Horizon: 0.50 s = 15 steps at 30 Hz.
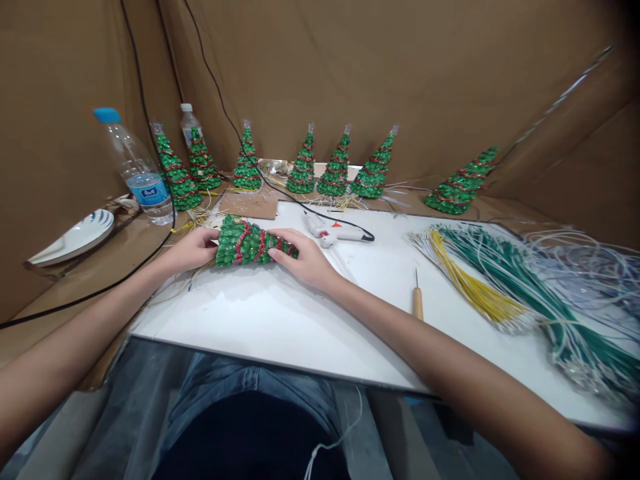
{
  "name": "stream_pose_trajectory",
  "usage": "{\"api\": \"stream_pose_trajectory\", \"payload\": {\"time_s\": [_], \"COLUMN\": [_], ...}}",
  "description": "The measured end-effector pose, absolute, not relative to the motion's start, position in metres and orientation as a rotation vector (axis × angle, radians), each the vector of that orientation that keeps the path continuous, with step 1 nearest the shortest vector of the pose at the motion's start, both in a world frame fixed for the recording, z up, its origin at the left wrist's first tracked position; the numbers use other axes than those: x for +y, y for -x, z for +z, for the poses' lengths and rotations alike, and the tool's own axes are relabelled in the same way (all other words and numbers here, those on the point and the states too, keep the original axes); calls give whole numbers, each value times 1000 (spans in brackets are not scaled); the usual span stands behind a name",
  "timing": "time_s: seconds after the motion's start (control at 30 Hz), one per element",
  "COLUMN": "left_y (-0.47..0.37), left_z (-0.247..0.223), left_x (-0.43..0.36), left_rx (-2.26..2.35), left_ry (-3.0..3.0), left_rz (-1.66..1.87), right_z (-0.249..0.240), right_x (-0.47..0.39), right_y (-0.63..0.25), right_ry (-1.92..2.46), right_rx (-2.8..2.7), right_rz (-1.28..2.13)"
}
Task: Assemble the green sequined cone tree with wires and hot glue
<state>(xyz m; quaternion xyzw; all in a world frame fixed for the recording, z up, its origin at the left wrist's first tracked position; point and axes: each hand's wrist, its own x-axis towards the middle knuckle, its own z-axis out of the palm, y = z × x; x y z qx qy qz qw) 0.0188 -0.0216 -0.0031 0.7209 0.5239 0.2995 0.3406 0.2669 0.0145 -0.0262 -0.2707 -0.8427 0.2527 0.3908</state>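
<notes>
A small green tree with red garlands lies on its side just over the white board, its wide base to the left. My left hand grips the base end, with thin wires trailing below it. Around the narrower right end, the fingers and thumb of my right hand are closed, hiding part of the tip. Beyond my right hand lies a white glue gun with a black cord. An awl with a wooden handle rests to the right of my right forearm.
Several similar trees stand along the back; one leans at the right. Bundles of yellow wires and green wires cover the right side. At left are a blue-capped bottle and a white dish. A black cable hangs across the left.
</notes>
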Motion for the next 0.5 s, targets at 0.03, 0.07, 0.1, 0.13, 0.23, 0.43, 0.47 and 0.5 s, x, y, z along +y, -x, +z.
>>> {"api": "stream_pose_trajectory", "payload": {"time_s": [0.03, 0.07, 0.1, 0.13, 0.23, 0.43, 0.47, 0.5], "left_y": [-19, -20, -19, -18, -11, 1, -1, -3], "left_z": [-3, -2, -2, -1, 0, -1, 0, 1], "left_x": [-22, -22, -22, -22, -20, -21, -22, -24], "left_rx": [1356, 1341, 1322, 1306, 1299, 1175, 1178, 1183], "left_ry": [-1881, -1888, -1897, -1905, -1925, -1953, -1959, -1973], "left_rz": [779, 778, 772, 763, 747, 831, 814, 787], "right_z": [-26, -27, -27, -27, -27, -24, -23, -20], "right_x": [14, 14, 14, 14, 12, 5, 4, 4], "right_y": [-267, -266, -266, -266, -266, -266, -266, -266], "right_ry": [690, 693, 695, 699, 714, 759, 758, 756], "right_rx": [-2139, -2137, -2136, -2135, -2129, -2139, -2154, -2173], "right_rz": [643, 644, 644, 645, 640, 635, 638, 647]}}
